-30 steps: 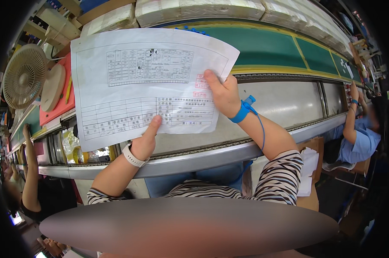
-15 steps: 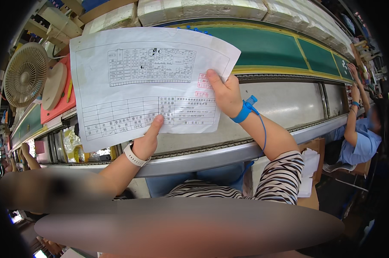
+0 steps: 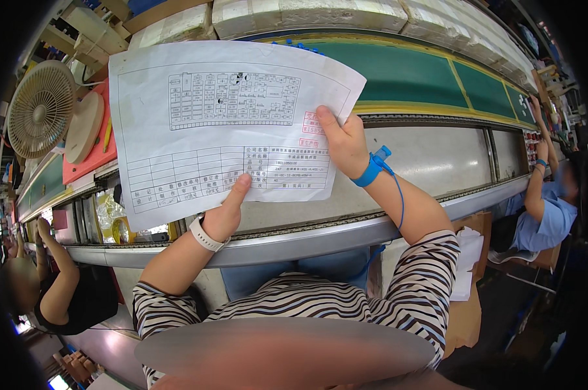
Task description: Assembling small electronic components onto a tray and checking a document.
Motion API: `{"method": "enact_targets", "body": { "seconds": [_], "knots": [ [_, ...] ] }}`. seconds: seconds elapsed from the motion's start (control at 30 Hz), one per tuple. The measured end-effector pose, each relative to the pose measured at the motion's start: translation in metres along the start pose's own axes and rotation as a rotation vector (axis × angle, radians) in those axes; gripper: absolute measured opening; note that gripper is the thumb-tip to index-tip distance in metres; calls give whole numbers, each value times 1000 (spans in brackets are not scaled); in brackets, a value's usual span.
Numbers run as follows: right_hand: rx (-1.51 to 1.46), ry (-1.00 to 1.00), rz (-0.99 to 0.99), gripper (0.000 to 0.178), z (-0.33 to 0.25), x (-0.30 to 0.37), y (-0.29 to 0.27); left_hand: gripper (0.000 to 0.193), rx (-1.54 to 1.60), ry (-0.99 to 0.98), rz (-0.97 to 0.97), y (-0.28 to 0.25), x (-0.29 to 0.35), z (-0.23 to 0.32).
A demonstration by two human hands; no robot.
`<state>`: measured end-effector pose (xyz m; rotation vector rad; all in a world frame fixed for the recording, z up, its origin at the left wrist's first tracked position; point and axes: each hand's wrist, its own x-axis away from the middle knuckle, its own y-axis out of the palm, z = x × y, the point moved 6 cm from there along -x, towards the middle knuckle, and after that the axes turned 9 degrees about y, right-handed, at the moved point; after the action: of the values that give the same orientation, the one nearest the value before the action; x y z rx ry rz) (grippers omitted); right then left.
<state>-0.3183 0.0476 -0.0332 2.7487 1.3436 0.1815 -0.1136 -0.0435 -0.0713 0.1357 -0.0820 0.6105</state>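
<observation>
A large white paper sheet (image 3: 209, 140) with a printed component layout, a table grid and red stamps is held up over the conveyor line. My left hand (image 3: 225, 211) grips its lower edge, thumb on the front and fingers hidden behind; a white watch is on that wrist. At the sheet's right edge my right hand (image 3: 344, 143) pinches it, thumb in front and the other fingers behind. A blue wrist strap (image 3: 372, 169) with a coiled-off cord circles my right wrist.
The metal line edge (image 3: 320, 234) runs in front of me, with a green work surface (image 3: 398, 71) and white foam blocks (image 3: 313, 16) behind it. At left stand a fan (image 3: 41, 109), a red board (image 3: 105, 140) and a tape roll (image 3: 121, 231). Co-workers (image 3: 544, 214) sit at both sides.
The sheet and both hands have shifted very slightly right in view, with the grip unchanged. The co-worker at left has come into clearer view, arms raised at the line.
</observation>
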Motion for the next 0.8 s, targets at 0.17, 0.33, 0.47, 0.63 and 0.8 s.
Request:
{"method": "enact_targets", "body": {
  "seconds": [0.17,0.33,0.47,0.63,0.8],
  "knots": [
    [-41,11,-29,32,2,-1,1,42,8,36,-20,0,-1,0],
    [-47,23,-30,31,5,-2,0,43,30,17,-13,3,0,3],
    [-35,16,-29,30,5,-2,1,43,1,51,-17,3,-1,5],
    [-34,20,-34,30,4,-3,1,43,-2,35,-25,4,-1,7],
    [-45,8,-38,29,6,-4,0,42,-11,15,-33,5,-1,7]
  ]
}}
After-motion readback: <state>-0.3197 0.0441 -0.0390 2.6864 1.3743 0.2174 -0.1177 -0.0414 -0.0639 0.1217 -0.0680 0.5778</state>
